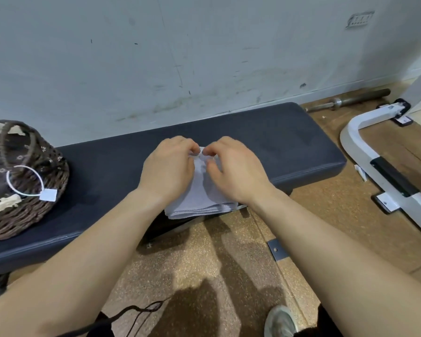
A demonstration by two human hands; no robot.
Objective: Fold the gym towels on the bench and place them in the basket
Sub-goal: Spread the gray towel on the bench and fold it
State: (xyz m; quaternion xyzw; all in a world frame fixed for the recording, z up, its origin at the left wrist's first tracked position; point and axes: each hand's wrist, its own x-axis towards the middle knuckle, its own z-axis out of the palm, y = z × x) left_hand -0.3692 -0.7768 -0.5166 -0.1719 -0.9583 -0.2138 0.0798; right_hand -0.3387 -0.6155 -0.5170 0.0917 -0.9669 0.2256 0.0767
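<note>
bench [289, 142]: dark padded | towel [199, 203]: folded, near edge | basket [34, 210]: left end

My towel [199, 203] soft pale cloth, surface [265, 139] matt dark upholstery, basket [34, 215] rough brown wicker, bar [350, 100] dull grey metal.

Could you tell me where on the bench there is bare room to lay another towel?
Two bare patches on the bench: one between the basket and the left hand, one from the right hand to the bench's right end. A strip along the wall is free. The middle is crowded: both hands pinch the towel at the front edge.
</note>
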